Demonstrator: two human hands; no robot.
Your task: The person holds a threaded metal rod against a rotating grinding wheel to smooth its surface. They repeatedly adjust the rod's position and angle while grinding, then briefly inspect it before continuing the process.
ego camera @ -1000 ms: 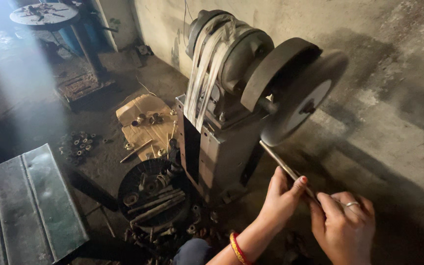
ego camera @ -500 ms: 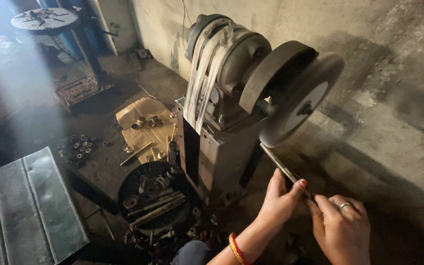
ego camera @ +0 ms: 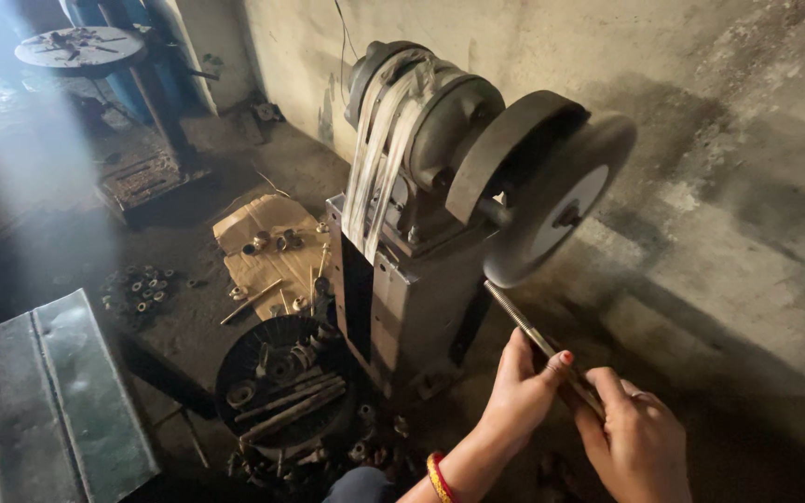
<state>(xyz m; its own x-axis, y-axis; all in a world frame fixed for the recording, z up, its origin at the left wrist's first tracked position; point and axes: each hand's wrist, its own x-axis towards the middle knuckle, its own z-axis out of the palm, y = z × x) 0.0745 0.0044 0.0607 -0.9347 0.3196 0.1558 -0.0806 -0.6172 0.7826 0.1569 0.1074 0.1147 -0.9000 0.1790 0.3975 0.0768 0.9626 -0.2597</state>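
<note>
As hands point(ego camera: 525, 396) grip rod point(ego camera: 538, 343), seemingly.

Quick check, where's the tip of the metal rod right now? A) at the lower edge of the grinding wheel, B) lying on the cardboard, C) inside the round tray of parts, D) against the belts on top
A: both hands, left hand and right hand, hold the metal rod, and its far tip meets the lower edge of the grinding wheel.
</note>
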